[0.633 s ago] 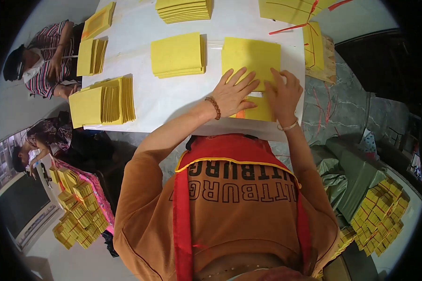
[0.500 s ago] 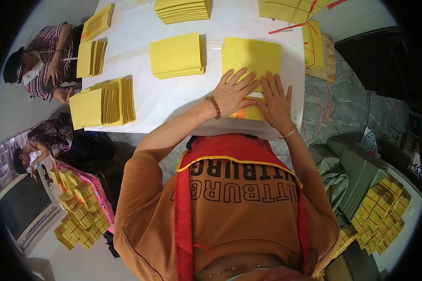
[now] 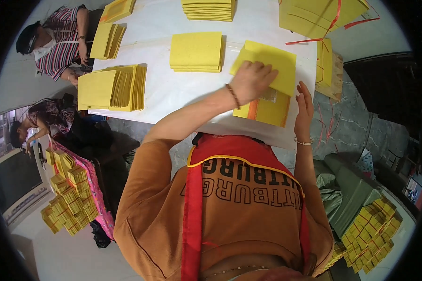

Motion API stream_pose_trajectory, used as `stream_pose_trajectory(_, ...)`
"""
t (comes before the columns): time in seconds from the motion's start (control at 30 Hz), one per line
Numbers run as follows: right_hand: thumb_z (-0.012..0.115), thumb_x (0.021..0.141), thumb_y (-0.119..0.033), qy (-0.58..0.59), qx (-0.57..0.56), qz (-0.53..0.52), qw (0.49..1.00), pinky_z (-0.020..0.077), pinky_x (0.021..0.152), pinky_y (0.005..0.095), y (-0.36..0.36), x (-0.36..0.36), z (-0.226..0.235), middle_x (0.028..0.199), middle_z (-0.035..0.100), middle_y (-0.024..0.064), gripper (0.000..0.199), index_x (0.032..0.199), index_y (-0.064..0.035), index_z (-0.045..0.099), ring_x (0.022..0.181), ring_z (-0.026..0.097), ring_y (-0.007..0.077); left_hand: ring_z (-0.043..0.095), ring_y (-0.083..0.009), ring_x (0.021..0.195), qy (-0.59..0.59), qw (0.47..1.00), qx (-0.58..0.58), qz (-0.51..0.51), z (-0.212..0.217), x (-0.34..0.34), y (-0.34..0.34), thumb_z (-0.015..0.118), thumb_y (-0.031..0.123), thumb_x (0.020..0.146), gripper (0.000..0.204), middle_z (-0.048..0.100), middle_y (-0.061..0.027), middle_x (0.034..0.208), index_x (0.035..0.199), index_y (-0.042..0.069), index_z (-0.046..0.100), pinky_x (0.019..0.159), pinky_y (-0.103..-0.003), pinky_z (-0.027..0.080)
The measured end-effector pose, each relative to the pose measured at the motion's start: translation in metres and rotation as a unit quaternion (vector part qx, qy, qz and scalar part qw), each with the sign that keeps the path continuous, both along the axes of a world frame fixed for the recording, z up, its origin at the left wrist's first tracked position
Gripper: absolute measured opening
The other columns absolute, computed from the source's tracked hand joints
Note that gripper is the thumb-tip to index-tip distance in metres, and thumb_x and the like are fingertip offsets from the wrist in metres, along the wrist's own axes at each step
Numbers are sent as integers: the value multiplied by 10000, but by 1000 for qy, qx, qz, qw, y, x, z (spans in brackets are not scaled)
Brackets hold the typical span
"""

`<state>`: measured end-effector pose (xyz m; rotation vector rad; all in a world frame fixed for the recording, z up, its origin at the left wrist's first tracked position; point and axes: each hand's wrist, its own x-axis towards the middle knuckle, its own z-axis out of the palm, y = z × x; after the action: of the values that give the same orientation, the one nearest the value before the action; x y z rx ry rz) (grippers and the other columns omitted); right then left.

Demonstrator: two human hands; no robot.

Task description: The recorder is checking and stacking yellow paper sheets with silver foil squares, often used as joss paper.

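On the white-covered table, a folded yellow paper packet (image 3: 286,61) lies before me, with a lower yellow part (image 3: 272,112) that bears an orange strip and a pale label. My left hand (image 3: 254,82) is closed, its fingers curled at the lower edge of the upper yellow sheet; the fingertips are hidden. Just off the packet's right side, my right hand (image 3: 304,107) is held upright and open, fingers extended and holding nothing. A neat stack of folded yellow packets (image 3: 195,51) sits to the left of it.
More yellow stacks (image 3: 112,89) stand along the table's left side and far edge (image 3: 208,9). Bundles tied with red string (image 3: 323,18) lie at the far right. Two people (image 3: 56,42) work on the left. Tied yellow bundles (image 3: 373,234) are piled at lower right, beside a grey-green covered block (image 3: 351,187).
Both hands lay flat on the yellow packet before. Now the left has curled closed over it, and the right has lifted away to the right. The packet appears turned slightly.
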<state>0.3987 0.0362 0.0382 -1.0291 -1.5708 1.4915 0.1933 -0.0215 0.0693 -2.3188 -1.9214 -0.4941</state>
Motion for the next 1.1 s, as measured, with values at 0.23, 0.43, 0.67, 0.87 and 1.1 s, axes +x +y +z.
stream_pose_trajectory(0.23, 591, 793, 7, 188, 153, 152, 958, 424, 712, 318, -16, -16, 91, 930, 585, 64, 232, 1020, -41, 584, 846, 535, 197, 496, -246, 1097, 43, 970, 146, 190, -11, -119, -56, 552, 9, 701, 585, 535, -17, 1262, 1258, 181, 515, 891, -405, 346)
stream_pose_trajectory(0.43, 526, 834, -57, 616, 285, 408, 610, 286, 504, 259, -54, -61, 230, 640, 522, -45, 194, 666, -153, 536, 518, 463, 76, 478, -269, 1106, 46, 980, 36, 190, -83, -144, -63, 617, 88, 688, 551, 526, -30, 1243, 1221, 193, 525, 903, -433, 338)
stream_pose_trajectory(0.67, 500, 833, -92, 582, 237, 482, 610, 287, 502, 303, -59, -63, 259, 615, 463, -12, 157, 682, -133, 521, 508, 419, 120, 456, -276, 1131, 50, 981, -11, 187, -82, -147, -68, 616, 81, 692, 563, 498, -43, 1269, 1233, 182, 496, 913, -433, 333)
stream_pose_trajectory(0.87, 473, 876, -130, 581, 437, 413, 548, 280, 494, 296, -59, -66, 237, 646, 446, -30, 214, 664, -140, 491, 531, 418, 115, 437, -281, 1146, 37, 982, -22, 185, -81, -142, -67, 631, 67, 673, 605, 488, -48, 1278, 1248, 185, 487, 926, -433, 323)
stream_pose_trajectory(1.1, 495, 884, -165, 496, 167, 664, 534, 301, 535, 258, -63, -80, 229, 781, 579, -14, 165, 743, -130, 574, 589, 478, 121, 441, -287, 1141, 22, 979, 0, 203, -82, -139, -73, 608, 38, 657, 598, 492, -45, 1277, 1230, 182, 513, 925, -432, 317)
